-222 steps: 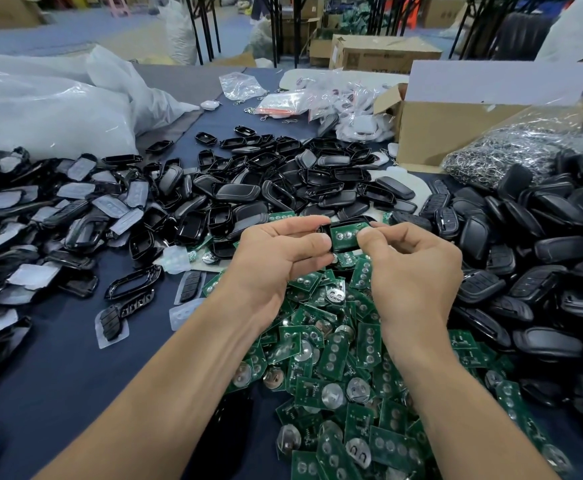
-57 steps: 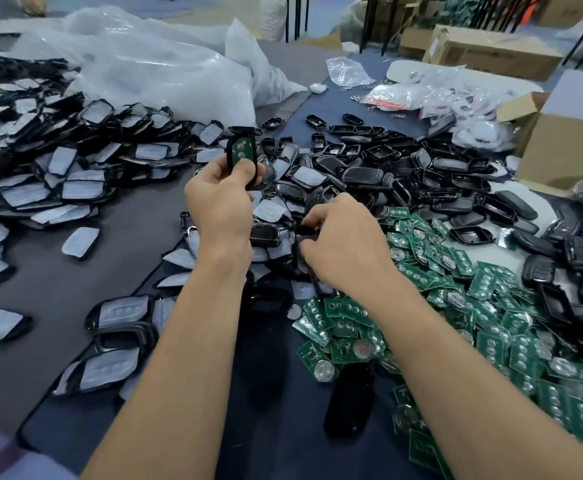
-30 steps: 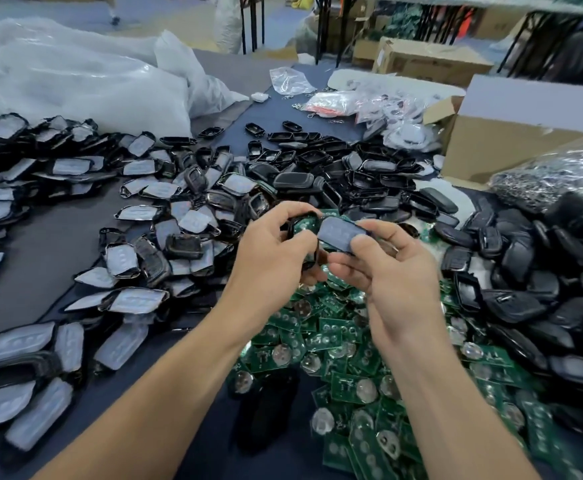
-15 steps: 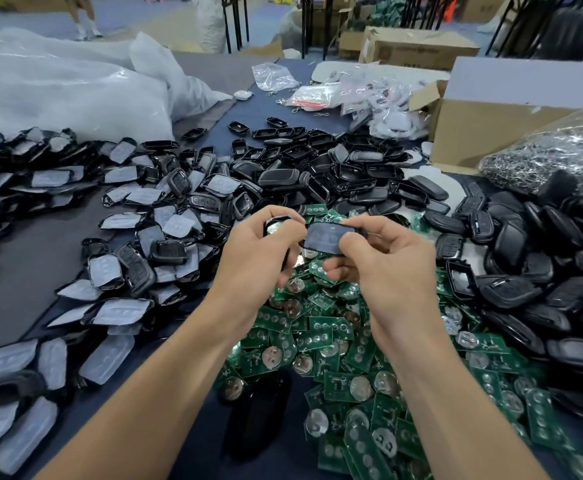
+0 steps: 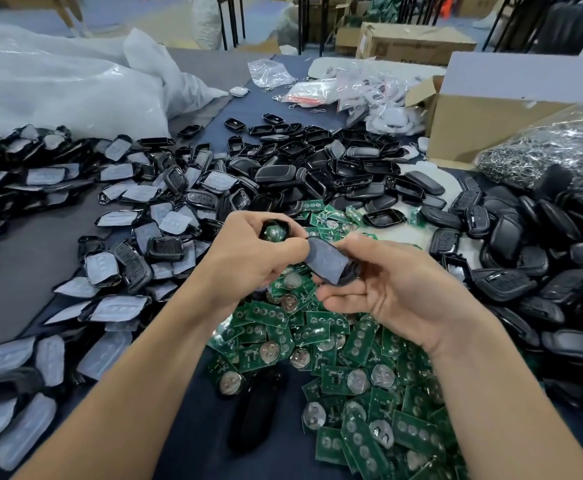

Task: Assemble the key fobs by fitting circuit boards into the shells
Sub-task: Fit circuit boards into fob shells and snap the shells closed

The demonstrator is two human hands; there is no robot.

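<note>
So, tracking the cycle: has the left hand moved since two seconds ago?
Yes: the left hand came right, off the film-covered shells to above the circuit boards.

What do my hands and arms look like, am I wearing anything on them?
The left hand and right hand are bare: no gloves or rings visible. The left forearm and right forearm are bare too, with no sleeves, watch or wristband in view.

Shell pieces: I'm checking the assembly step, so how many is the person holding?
2. One black shell with a green board inside, gripped by the left hand; one grey-lined shell half, pinched by the right hand. Fingers could hide others.
</note>
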